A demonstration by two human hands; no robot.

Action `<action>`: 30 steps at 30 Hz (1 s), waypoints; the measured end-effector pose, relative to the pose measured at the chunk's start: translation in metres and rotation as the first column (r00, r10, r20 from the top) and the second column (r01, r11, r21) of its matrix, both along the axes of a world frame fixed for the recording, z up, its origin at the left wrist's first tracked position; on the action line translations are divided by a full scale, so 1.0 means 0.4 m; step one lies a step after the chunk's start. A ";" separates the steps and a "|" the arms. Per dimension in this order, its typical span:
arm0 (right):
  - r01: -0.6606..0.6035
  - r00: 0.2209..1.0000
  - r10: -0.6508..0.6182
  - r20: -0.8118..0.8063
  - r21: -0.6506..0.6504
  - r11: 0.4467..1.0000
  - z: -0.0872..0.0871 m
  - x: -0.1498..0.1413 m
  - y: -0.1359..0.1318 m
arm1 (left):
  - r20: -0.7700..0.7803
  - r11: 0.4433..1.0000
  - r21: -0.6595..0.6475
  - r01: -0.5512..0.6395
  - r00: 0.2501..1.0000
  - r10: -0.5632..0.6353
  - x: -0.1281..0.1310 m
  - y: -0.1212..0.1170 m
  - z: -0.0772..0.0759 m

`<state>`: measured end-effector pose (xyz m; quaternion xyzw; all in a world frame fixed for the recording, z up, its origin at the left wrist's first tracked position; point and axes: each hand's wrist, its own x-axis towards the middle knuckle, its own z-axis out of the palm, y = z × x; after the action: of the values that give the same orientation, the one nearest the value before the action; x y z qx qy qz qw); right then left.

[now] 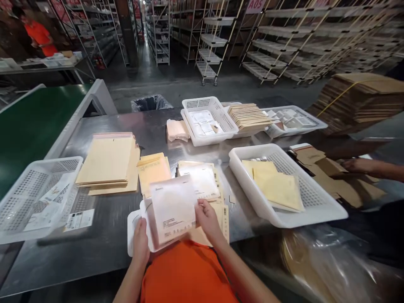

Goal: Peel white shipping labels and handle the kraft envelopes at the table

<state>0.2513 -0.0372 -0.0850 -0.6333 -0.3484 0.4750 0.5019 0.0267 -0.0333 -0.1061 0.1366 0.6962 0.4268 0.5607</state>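
Right hand [206, 215] pinches the envelope [173, 204], print facing up, likely for reading. Left hand [141, 243] clasps something white [132, 231]

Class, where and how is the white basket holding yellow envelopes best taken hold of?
Probably take the white basket by its left long rim, from the left: it sits upright, that raised edge exposed above the tabletop, while cardboard crowds its right side.

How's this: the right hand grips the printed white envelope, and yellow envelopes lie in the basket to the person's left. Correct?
Wrong side: the head view shows the yellow envelopes in the perforated basket to the person's right. The right hand does grip the printed white envelope.
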 end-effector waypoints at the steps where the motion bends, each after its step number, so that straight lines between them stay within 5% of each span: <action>1: -0.032 0.999 0.032 -0.011 -0.029 0.999 -0.012 -0.033 -0.015 | 0.038 1.000 0.009 0.018 0.999 -0.018 0.016 -0.001 0.008; 9: -0.142 0.963 0.141 0.230 -0.013 0.990 -0.061 -0.068 -0.062 | 0.161 0.968 0.171 0.184 0.964 -0.212 0.021 -0.028 0.028; 20: -0.185 0.882 0.201 0.425 -0.079 0.979 -0.046 -0.063 -0.049 | -0.046 0.956 -0.062 0.287 0.956 -0.290 0.018 0.000 0.086; 24: 0.061 0.740 0.069 0.669 -0.170 0.984 -0.039 0.084 0.000 | 0.016 0.974 -0.119 0.191 0.981 -0.191 0.015 0.012 0.108; 26: 0.288 0.641 0.026 0.767 -0.272 0.918 -0.053 0.197 0.031 | -0.009 0.968 -0.179 0.174 0.984 -0.178 0.010 0.020 0.124; 30: 0.480 0.603 0.068 0.795 -0.430 0.765 -0.132 0.382 0.076 | -0.001 0.950 -0.248 0.192 0.980 -0.198 -0.008 0.032 0.131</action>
<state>0.4040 -0.0070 -0.1376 -0.9365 -0.2763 0.1756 0.1261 0.0235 -0.0207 -0.0535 0.1392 0.7342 0.2776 0.6037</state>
